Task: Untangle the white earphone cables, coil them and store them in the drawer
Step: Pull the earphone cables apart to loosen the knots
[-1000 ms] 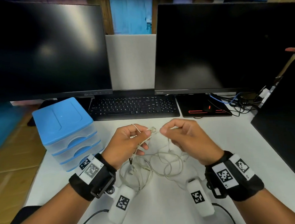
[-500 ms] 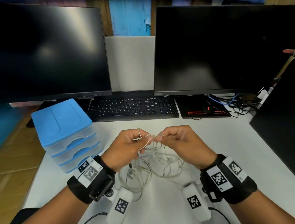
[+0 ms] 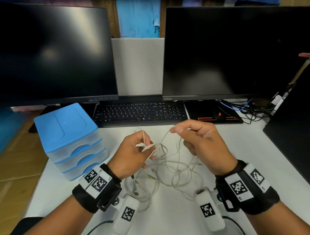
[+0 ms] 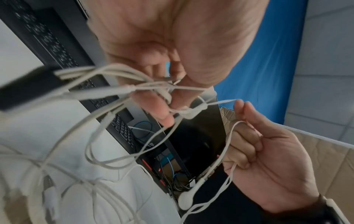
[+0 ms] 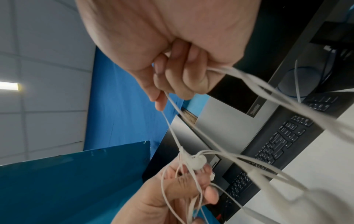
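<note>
White earphone cables [image 3: 170,171] lie in a loose tangle on the white desk [image 3: 241,149] between my wrists. My left hand [image 3: 132,153] pinches a knot of cable [image 3: 156,147] just above the desk; in the left wrist view its fingers [image 4: 159,109] curl round that knot [image 4: 191,112]. My right hand [image 3: 199,140] pinches one strand [image 3: 164,136] that runs taut down to the knot. An earbud [image 4: 184,200] dangles below the right hand [image 4: 268,163]. In the right wrist view another earbud [image 5: 198,162] sits at the left hand's fingertips [image 5: 210,195].
A blue-topped clear drawer unit [image 3: 70,140] stands at the left, its drawers closed. A black keyboard [image 3: 141,114] lies behind my hands under two dark monitors [image 3: 236,51]. A black mouse pad [image 3: 212,114] and loose wires [image 3: 251,109] lie at the back right.
My hands were pinching the knot close together; the right hand has now drawn up and to the right, pulling one strand taut. The left hand has stayed on the knot.
</note>
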A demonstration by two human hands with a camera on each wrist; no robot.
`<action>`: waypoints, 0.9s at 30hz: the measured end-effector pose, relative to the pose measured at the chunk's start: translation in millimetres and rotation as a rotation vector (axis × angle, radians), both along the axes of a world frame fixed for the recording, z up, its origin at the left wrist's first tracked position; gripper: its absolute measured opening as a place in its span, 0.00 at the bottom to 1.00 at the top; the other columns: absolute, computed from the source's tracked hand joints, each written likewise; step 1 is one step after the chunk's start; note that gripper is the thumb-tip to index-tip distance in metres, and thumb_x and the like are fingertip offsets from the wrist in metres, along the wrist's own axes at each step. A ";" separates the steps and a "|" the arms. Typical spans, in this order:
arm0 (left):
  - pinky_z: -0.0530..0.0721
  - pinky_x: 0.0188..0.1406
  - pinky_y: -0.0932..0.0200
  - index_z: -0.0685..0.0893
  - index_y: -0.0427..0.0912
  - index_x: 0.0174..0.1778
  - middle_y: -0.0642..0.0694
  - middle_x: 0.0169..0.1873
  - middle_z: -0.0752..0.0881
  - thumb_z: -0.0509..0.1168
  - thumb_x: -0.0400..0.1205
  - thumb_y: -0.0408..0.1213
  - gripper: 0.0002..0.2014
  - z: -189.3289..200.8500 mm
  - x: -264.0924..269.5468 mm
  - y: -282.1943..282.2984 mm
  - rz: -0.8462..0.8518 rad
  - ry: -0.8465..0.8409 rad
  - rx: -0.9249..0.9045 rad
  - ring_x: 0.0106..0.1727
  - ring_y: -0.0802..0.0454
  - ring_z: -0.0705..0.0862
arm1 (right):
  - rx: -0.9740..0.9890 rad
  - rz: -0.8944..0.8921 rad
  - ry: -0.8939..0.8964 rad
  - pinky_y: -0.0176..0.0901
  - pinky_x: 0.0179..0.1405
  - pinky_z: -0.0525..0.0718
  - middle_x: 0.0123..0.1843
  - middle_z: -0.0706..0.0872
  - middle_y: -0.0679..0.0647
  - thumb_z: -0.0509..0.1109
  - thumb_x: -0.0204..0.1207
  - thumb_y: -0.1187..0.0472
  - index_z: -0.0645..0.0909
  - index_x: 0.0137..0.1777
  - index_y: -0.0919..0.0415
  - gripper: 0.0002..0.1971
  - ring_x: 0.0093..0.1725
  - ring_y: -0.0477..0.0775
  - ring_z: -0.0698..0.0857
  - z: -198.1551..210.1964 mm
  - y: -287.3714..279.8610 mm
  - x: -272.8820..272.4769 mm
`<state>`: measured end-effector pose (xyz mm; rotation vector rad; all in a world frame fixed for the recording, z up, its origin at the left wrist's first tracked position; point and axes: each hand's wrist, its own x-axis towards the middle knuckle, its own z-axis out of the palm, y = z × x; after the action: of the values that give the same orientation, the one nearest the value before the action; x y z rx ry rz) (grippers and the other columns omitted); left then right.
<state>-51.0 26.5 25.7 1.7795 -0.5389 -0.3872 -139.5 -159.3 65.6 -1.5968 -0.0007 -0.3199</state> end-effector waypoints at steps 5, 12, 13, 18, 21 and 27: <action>0.81 0.21 0.60 0.84 0.43 0.30 0.35 0.39 0.86 0.65 0.78 0.20 0.15 4.1 1.9 2.3 -0.045 -0.055 0.029 0.33 0.52 0.88 | 0.021 -0.090 -0.019 0.33 0.19 0.59 0.21 0.61 0.48 0.70 0.77 0.57 0.89 0.42 0.58 0.08 0.24 0.51 0.55 1.4 -0.1 -0.1; 0.81 0.34 0.67 0.93 0.41 0.45 0.48 0.44 0.91 0.75 0.74 0.27 0.07 -3.2 2.5 0.5 -0.079 -0.032 0.047 0.33 0.60 0.85 | 0.002 -0.039 0.015 0.35 0.20 0.56 0.21 0.62 0.48 0.69 0.81 0.62 0.89 0.45 0.62 0.08 0.25 0.53 0.54 0.8 6.6 -2.0; 0.82 0.40 0.65 0.93 0.43 0.46 0.51 0.46 0.91 0.77 0.72 0.29 0.09 -3.1 1.0 -0.4 -0.094 -0.016 0.038 0.36 0.62 0.86 | -0.015 -0.032 0.024 0.35 0.20 0.56 0.21 0.64 0.47 0.69 0.81 0.62 0.90 0.45 0.62 0.08 0.24 0.53 0.55 -0.1 7.7 -2.0; 0.81 0.41 0.63 0.92 0.47 0.44 0.54 0.41 0.89 0.85 0.61 0.41 0.17 -0.6 -5.7 -3.3 -0.114 -0.011 0.027 0.35 0.64 0.84 | -0.112 0.207 0.083 0.22 0.24 0.72 0.27 0.85 0.42 0.65 0.81 0.74 0.86 0.50 0.79 0.09 0.19 0.35 0.77 2.5 20.3 -8.4; 0.84 0.46 0.52 0.88 0.50 0.41 0.58 0.40 0.87 0.84 0.56 0.50 0.21 -7.6 -2.5 -2.9 -0.095 -0.075 0.113 0.38 0.56 0.83 | -0.004 0.162 0.002 0.30 0.20 0.64 0.21 0.79 0.39 0.67 0.82 0.68 0.86 0.48 0.73 0.08 0.19 0.39 0.67 8.9 24.1 -11.1; 0.78 0.31 0.68 0.90 0.43 0.40 0.54 0.33 0.86 0.79 0.71 0.32 0.06 -13.9 17.6 6.1 -0.052 0.058 0.147 0.30 0.61 0.80 | 0.025 -0.220 -0.133 0.32 0.20 0.59 0.20 0.68 0.45 0.65 0.83 0.66 0.86 0.45 0.66 0.09 0.22 0.45 0.60 21.6 -4.8 -6.5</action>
<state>-33.5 32.6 11.8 1.8921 -0.5278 -0.5248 -146.0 -164.1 87.2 -1.5513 0.0770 -0.5942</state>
